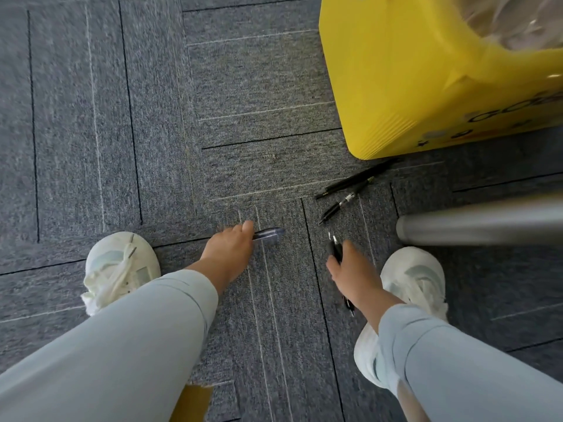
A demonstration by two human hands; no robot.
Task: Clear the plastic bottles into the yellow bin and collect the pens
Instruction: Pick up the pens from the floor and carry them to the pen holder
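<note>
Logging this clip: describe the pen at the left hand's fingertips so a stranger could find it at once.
From the yellow bin on the grey carpet, drop to the loose black pens by its near corner. Left of them, one pen lies at the fingertips of the left hand. It alone is translucent blue; those in the right hand are black too.

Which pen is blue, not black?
The see-through blue pen at the left hand; the loose pens by the yellow bin and the held pens in the right hand are black.
</note>
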